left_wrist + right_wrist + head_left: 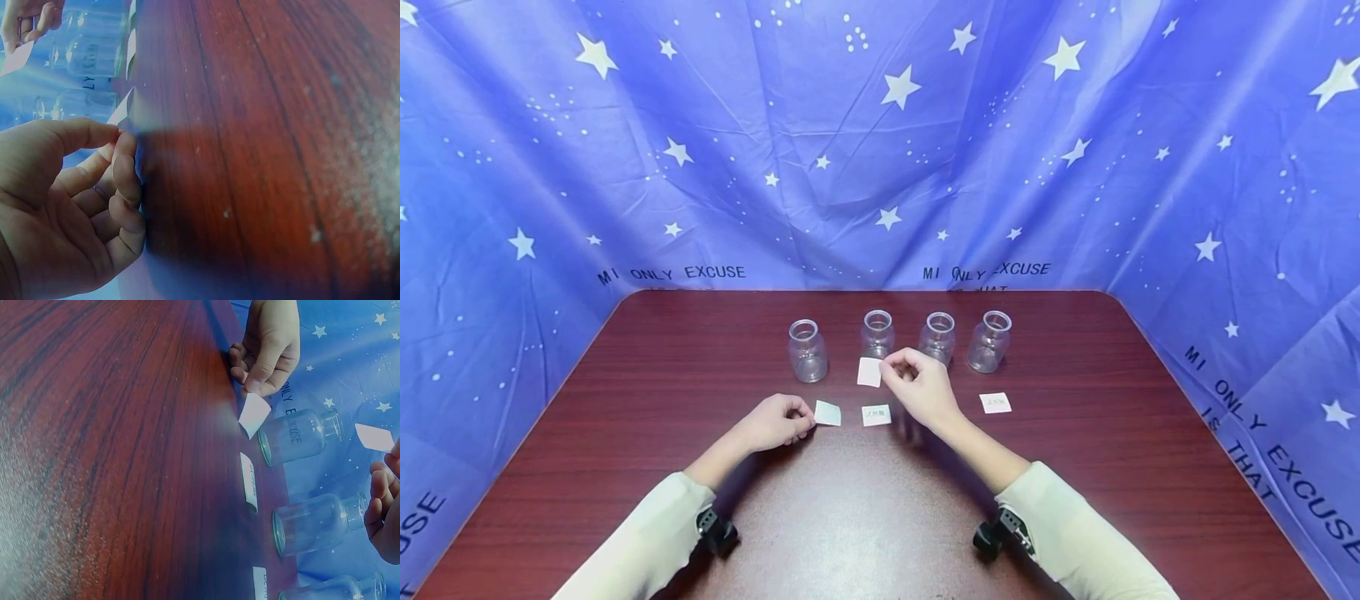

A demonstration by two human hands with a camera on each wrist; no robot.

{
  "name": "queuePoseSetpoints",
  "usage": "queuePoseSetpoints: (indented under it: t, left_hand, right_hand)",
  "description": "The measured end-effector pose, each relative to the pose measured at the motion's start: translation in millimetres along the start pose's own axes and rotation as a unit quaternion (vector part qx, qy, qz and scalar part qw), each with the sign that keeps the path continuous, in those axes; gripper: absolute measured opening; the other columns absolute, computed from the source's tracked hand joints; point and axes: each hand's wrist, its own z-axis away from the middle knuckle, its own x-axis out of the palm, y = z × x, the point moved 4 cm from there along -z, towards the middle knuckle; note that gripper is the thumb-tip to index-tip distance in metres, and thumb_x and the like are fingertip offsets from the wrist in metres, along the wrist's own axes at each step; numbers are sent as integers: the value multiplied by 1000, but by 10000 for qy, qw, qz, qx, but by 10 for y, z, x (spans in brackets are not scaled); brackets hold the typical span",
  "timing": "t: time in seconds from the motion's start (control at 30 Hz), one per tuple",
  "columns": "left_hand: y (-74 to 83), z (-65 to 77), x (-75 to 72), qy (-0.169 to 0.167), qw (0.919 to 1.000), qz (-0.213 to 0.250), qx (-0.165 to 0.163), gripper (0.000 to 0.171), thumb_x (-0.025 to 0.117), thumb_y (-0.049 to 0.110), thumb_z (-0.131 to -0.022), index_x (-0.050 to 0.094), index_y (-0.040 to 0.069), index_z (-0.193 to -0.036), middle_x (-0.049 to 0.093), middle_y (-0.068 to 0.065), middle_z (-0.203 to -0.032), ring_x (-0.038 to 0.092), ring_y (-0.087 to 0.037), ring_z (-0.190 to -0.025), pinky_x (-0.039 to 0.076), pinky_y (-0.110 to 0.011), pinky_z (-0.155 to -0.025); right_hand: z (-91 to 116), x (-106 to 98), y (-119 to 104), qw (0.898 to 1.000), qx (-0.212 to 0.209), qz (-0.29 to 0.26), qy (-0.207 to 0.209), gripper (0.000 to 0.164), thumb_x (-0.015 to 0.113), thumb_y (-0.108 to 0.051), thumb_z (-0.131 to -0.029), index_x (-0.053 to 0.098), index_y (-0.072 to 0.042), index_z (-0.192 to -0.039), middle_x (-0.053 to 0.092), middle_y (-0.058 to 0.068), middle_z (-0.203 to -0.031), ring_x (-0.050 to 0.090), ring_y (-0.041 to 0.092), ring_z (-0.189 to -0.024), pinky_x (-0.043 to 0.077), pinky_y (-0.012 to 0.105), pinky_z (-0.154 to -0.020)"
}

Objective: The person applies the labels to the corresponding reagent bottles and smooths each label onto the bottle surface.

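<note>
My left hand (pixel 778 422) rests low over the table and pinches the edge of a small pale paper slip (pixel 255 415) between thumb and forefinger. Raised in front of the jars, my right hand (pixel 921 387) holds another white slip (pixel 869 372) by its edge. That slip overlaps the lower part of a clear glass jar (pixel 877 329). Behind the right hand a second glass jar (pixel 940 325) is partly hidden. Between the hands lies a slip with handwriting (pixel 876 415). The writing is too small to read.
An open-topped jar (pixel 808 354) stands at the left of the row, and another jar (pixel 990 342) at its right end. Farther right lies a written slip (pixel 996 402). The brown wooden table (pixel 1052 500) meets a blue star-printed cloth (pixel 820 125) at the back.
</note>
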Motion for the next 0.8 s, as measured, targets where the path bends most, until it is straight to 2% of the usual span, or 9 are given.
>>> queuePoseSetpoints:
  t: [0.47,0.63,0.8]
  left_hand:
    - [-23,2,-8,203,9979,-555,-279,9,62,11,-87,62,5,-80,55,0,-61,49,-8,-50,44,-23,-49]
    - [27,22,-83,374,9983,-453,5,9,62,11,-86,64,3,-82,61,-7,-64,54,-12,-52,45,-25,-49]
    - [158,41,-162,683,9971,-261,227,9,62,12,-86,65,3,-85,64,-14,-72,56,-15,-55,45,-24,-50]
  right_hand:
    - [23,10,21,10000,1,28,-77,6,66,-11,-82,68,-7,-78,56,3,-59,44,4,-52,36,17,-49]
    - [24,17,21,9999,-63,37,-86,6,66,-11,-82,68,-7,-78,56,2,-59,44,5,-52,36,17,-49]
    - [28,20,10,9998,-125,103,-77,6,65,-11,-82,68,-8,-78,56,1,-59,44,4,-52,37,17,-49]
